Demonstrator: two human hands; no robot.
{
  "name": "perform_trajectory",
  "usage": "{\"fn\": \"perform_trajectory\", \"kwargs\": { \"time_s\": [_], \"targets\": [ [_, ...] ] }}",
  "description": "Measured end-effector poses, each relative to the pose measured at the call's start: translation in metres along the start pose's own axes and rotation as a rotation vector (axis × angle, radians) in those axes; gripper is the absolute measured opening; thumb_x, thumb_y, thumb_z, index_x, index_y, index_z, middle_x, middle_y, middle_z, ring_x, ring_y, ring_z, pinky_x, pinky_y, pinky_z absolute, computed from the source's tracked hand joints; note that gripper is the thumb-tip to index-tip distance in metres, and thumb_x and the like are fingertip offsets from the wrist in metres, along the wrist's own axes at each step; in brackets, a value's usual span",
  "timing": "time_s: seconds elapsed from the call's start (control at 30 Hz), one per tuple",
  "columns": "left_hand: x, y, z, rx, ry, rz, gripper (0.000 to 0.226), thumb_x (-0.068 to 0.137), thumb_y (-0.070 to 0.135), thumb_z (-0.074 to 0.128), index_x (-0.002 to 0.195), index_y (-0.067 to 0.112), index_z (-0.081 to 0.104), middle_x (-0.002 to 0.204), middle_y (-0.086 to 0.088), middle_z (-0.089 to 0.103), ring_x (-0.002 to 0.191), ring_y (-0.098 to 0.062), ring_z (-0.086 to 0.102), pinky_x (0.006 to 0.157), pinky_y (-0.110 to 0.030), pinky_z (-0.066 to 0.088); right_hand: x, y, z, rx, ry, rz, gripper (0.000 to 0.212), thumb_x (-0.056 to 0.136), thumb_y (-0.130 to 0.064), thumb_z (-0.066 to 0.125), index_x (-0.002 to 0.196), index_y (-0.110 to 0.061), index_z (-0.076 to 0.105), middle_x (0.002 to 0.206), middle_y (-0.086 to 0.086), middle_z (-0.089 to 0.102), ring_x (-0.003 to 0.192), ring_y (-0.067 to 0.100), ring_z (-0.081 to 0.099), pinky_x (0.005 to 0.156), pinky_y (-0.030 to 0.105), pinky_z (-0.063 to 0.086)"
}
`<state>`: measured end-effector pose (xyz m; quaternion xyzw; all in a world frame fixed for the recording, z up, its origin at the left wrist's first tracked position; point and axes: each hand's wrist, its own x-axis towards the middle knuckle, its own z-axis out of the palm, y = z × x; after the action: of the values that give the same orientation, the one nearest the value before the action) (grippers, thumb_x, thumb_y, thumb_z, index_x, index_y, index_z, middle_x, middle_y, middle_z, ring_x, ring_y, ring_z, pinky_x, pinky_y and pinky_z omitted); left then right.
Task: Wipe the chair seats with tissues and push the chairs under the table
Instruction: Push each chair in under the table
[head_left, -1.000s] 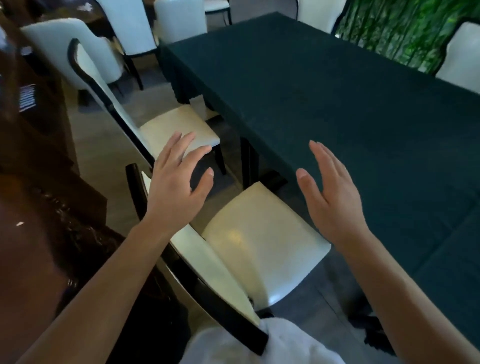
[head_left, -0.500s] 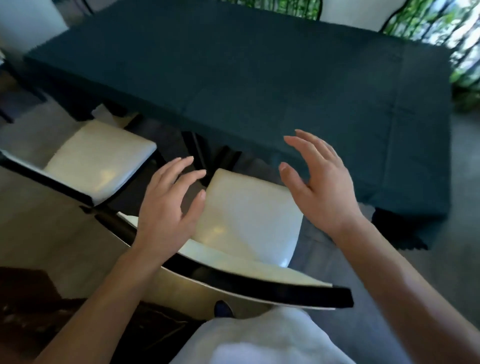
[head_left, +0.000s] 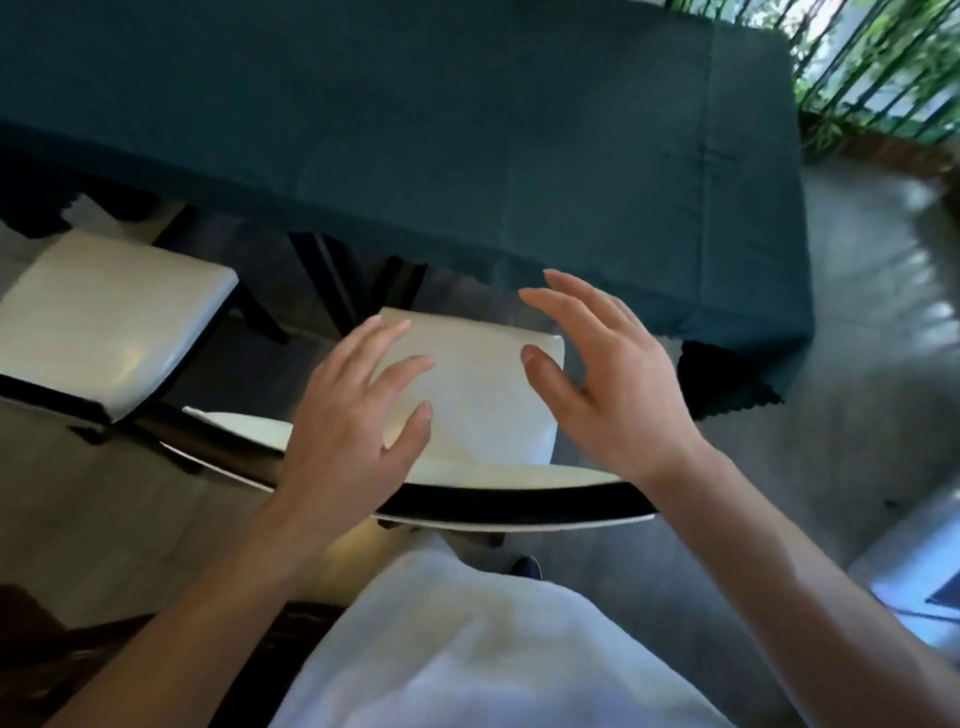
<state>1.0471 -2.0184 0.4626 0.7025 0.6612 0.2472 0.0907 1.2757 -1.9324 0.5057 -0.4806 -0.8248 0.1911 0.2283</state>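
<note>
A white-seated chair (head_left: 483, 395) with a black-edged backrest (head_left: 509, 501) stands right in front of me, its seat pulled out from the table (head_left: 467, 130), which wears a dark green cloth. My left hand (head_left: 353, 415) hovers over the seat's left side, fingers spread and holding nothing. My right hand (head_left: 608, 374) hovers over the seat's right side, fingers spread too and empty. Neither hand touches the chair. No tissue is in view.
A second white-seated chair (head_left: 109, 306) stands to the left, also pulled out from the table. Black table legs (head_left: 332, 280) show between the chairs. Green plants behind bars (head_left: 878, 67) fill the far right. Grey floor (head_left: 857, 312) lies to the right.
My view has swung right so that I face the near chair from behind its backrest. Both hands have come closer together above the seat and stay spread.
</note>
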Motion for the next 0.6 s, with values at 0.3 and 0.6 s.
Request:
{"fn": "perform_trajectory", "kwargs": {
  "time_s": [0.3, 0.6],
  "targets": [
    [0.021, -0.016, -0.001, -0.11, -0.166, 0.173, 0.044, 0.098, 0.035, 0.052, 0.136, 0.016, 0.062, 0.16, -0.004, 0.041, 0.154, -0.023, 0.028, 0.123, -0.049, 0.03, -0.036, -0.009, 0.025, -0.111, 0.099, 0.182, 0.046, 0.1, -0.039, 0.052, 0.14, -0.019, 0.06, 0.155, 0.004, 0.051, 0.142, 0.025, 0.047, 0.113, 0.044, 0.044],
    [-0.016, -0.034, 0.018, 0.018, -0.082, 0.154, 0.041, 0.097, 0.029, 0.054, 0.134, 0.014, 0.064, 0.159, -0.004, 0.044, 0.155, -0.024, 0.028, 0.119, -0.05, 0.035, -0.088, 0.007, 0.068, -0.194, 0.177, -0.019, 0.042, 0.103, -0.035, 0.054, 0.134, -0.009, 0.067, 0.133, 0.001, 0.07, 0.124, 0.016, 0.067, 0.09, 0.036, 0.061]
  ]
}}
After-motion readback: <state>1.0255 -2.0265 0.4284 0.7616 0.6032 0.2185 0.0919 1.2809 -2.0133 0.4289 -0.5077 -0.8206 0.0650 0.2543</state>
